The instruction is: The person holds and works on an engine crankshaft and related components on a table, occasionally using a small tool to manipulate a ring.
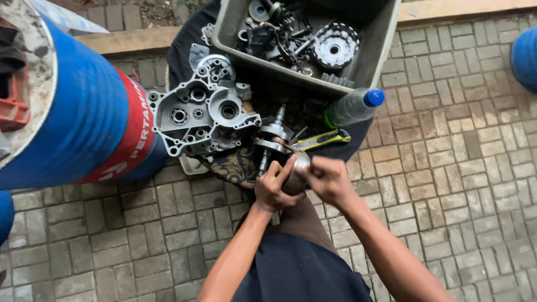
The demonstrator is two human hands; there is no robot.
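Observation:
My left hand [273, 187] and my right hand [329, 179] both grip a round metal piston [298, 168] just above my knee. The piston hangs on the rod of a steel crankshaft [270, 137], which lies on a dark cloth [235, 165] right ahead of my hands. A yellow utility knife [321, 140] lies just beyond my right hand. Left of the crankshaft lies a grey engine case half [201, 114] with round bearing holes.
A grey plastic tub [372, 53] of gears, springs and small engine parts stands at the top. A clear bottle with a blue cap [353, 106] leans beside it. A big blue drum [84, 120] fills the left. The ground is grey paving brick [447, 168].

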